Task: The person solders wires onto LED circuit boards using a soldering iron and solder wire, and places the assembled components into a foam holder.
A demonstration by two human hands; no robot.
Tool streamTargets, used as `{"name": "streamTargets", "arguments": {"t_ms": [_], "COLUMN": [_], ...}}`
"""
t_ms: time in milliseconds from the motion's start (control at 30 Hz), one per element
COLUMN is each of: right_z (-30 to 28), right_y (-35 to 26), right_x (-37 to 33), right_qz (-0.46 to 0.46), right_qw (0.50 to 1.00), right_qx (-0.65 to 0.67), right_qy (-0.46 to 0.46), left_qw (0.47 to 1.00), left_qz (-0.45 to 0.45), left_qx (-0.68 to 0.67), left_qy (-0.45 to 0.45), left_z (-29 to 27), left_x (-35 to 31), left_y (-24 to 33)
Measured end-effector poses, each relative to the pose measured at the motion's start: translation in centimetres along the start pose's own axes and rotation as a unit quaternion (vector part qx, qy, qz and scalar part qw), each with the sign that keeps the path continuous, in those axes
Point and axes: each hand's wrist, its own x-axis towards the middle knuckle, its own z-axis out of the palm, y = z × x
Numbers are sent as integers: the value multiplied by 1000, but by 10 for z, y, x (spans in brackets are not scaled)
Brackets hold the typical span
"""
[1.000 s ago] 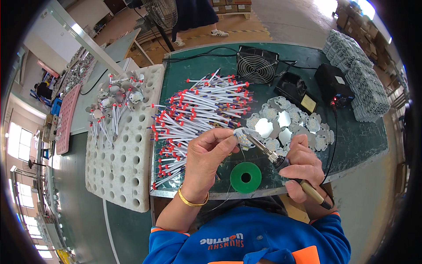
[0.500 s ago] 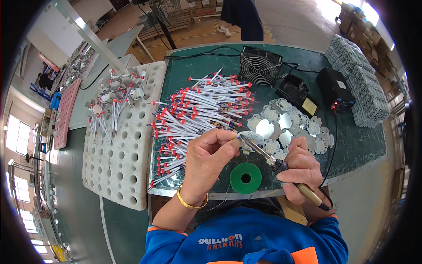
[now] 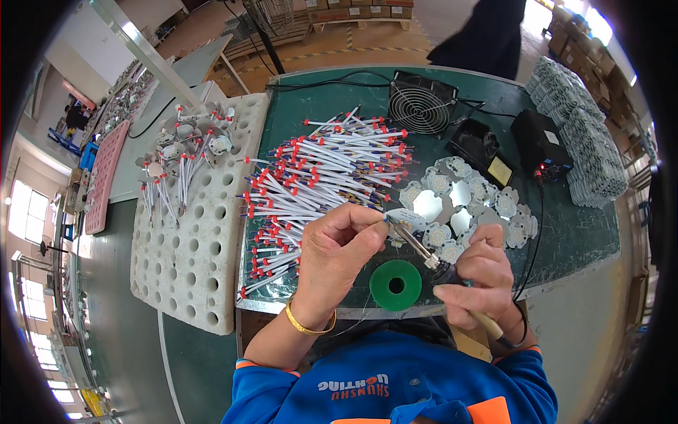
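Observation:
My left hand (image 3: 344, 244) is closed in a pinch above the near edge of the bench. A speck of blue shows at its fingertips, but what it grips is mostly hidden. My right hand (image 3: 484, 275) is wrapped around a soldering iron (image 3: 427, 256), whose tip points up and left, close to the pinched fingers. A pale round circuit board (image 3: 407, 218) shows right beside that tip; whether it is held I cannot tell. Below the iron, a green solder spool (image 3: 395, 285) lies flat, with a thin wire trailing from it.
White cables with red rings (image 3: 311, 177) are heaped left of centre. LED boards (image 3: 487, 201) lie in a pile at right, near an iron stand (image 3: 474, 147), a fan (image 3: 422, 106) and a black power unit (image 3: 542, 141). Stacked grey parts (image 3: 583, 134) stand far right; a holed foam board (image 3: 191, 247) lies left.
The rear of the soldering iron and my right hand have shifted slightly left and down. My left hand is nearly still. A person in dark clothing beyond the bench has moved right.

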Motion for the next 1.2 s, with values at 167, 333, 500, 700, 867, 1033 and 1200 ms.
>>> {"name": "streamTargets", "arguments": {"t_ms": [167,333,500,700,867,1033,1200], "right_z": [2,6,4,14,25,21,21], "right_y": [6,11,15,23,21,21,21], "right_x": [-3,-7,-7,-5,-1,-4,-4], "right_qz": [-3,41,55,89,140,116,118], "right_qw": [1000,995,986,991,988,989,989], "right_qx": [4,74,129,8,4,17,20], "right_qy": [19,55,93,96,69,95,89], "left_qw": [1000,999,995,989,982,974,956], "left_qz": [-6,-40,-67,-112,-144,-157,-193], "left_qx": [-2,-22,-73,-94,-113,-148,-203], "left_qy": [-1,6,-18,-26,-47,-67,-81], "left_z": [1,0,-5,1,3,-2,-5], "left_x": [1,7,9,11,11,12,12], "left_y": [0,-6,-14,-23,-24,-27,-30]}}
